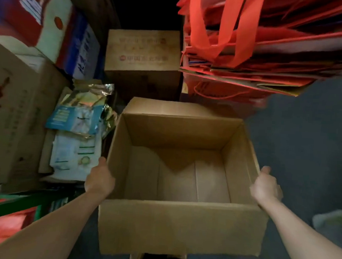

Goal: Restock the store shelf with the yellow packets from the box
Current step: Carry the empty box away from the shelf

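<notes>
Arms reach forward, both extended; left hand (100, 177) and right hand (265, 186) grip opposite side walls of the open box (180, 229), thumbs up along them.

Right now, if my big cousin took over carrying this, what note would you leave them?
Left hand: its grip is on the left wall of the open cardboard box, thumb up along the edge.
Right hand: its grip is on the right wall the same way.
The box is held between both hands over the dark floor, flaps open.
Inside it shows only its bare cardboard bottom; no yellow packets are in view, and no store shelf is in view.
Done, as far as the box shows: it is emptied.
Left: probably putting the empty box away, perhaps by the closed carton and the stack of red bags ahead.
</notes>
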